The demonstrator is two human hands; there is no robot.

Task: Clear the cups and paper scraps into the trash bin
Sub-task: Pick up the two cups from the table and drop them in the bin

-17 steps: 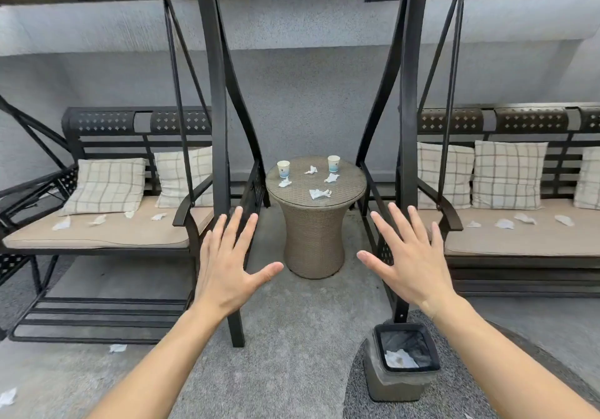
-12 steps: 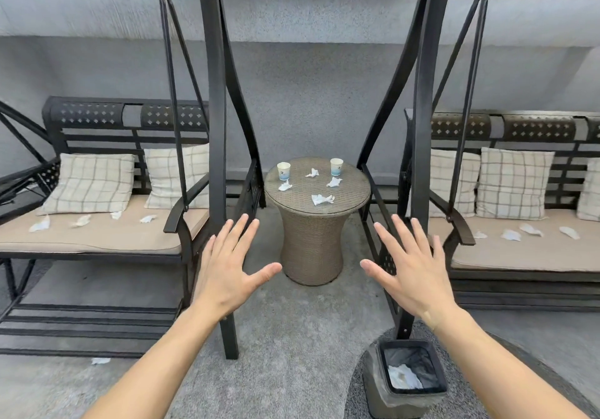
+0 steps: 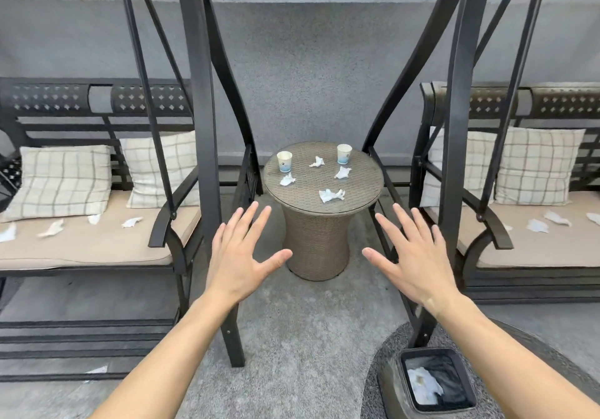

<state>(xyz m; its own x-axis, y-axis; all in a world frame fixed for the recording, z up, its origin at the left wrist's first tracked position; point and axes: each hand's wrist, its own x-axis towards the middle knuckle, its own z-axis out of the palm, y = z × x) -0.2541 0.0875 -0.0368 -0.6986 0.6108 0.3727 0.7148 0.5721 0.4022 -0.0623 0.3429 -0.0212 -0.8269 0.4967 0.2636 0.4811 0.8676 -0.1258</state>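
Counting two cups [image 3: 284,161] (four scraps [image 3: 331,195])

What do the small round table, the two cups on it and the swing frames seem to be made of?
The round table: woven wicker or synthetic rattan, tan and matte, with a visible weave; the top looks glossy, possibly glass. The two cups: likely paper, white with blue print and thin rims. The swing frames: probably painted metal, dark with a slight sheen.

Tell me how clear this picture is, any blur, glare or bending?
Head view: soft, even light, no glare; wide-angle bending bows the swing posts; the table and cups are sharp; scraps on the left seat are smeared, and the bin at the lower edge looks stretched.
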